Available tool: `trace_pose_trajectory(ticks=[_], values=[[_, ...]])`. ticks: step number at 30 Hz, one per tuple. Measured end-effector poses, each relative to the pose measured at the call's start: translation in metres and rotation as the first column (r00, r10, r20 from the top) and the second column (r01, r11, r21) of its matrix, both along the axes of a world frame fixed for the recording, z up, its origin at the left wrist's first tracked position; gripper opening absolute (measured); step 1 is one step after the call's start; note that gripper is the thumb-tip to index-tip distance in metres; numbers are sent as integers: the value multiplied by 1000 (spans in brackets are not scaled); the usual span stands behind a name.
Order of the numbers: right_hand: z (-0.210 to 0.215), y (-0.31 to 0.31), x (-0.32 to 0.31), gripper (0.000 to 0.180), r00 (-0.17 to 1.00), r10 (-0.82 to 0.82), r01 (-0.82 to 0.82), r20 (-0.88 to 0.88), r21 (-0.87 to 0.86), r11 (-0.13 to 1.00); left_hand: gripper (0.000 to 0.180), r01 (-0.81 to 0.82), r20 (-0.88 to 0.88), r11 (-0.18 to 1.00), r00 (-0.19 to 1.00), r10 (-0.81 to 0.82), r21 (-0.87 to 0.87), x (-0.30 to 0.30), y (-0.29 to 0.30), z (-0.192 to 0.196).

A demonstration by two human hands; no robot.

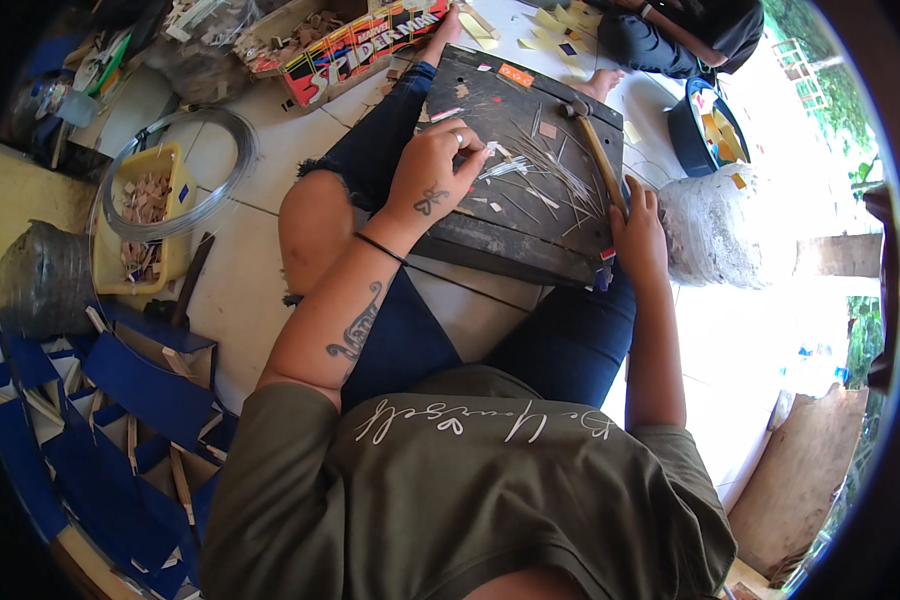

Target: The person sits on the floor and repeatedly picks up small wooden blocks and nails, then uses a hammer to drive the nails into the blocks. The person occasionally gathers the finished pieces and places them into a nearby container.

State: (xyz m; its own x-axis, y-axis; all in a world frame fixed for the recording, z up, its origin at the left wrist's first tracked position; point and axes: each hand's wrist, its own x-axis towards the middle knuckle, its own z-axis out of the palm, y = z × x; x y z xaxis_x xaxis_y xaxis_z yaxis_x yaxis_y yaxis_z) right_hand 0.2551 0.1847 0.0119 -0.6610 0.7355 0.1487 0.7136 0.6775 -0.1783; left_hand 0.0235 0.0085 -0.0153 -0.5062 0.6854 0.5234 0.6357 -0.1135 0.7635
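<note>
Blue boxes (150, 375) with pale wooden pieces crowd the far left. Above them, a yellow basket (179, 262) holds small pieces, and a coil of wire (246, 150) overlaps it. Next, the left hand (435, 168) is over the black board (515, 225), thumb and fingertips together; anything between them is too small to tell. Thin strips (510, 167) lie scattered on the board, just beside those fingertips. Farther right, a hammer (600, 155) rests along the board, its head away from the person. The right hand (642, 230) is at the handle's end, fingers bent; I cannot tell whether they are clamped on it. Beyond stands a dark blue bucket (685, 140).
</note>
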Motion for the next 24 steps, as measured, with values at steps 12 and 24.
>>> trace_pose_trajectory(ticks=[12,24], values=[[58,-96,17,50,877,183,-427,-445,-544,722,7,18,-99,998,995,-12,60,-2,3,-6],[64,-110,12,52,851,355,-434,-387,-138,891,7,27,-68,998,997,-23,61,0,0,-6]])
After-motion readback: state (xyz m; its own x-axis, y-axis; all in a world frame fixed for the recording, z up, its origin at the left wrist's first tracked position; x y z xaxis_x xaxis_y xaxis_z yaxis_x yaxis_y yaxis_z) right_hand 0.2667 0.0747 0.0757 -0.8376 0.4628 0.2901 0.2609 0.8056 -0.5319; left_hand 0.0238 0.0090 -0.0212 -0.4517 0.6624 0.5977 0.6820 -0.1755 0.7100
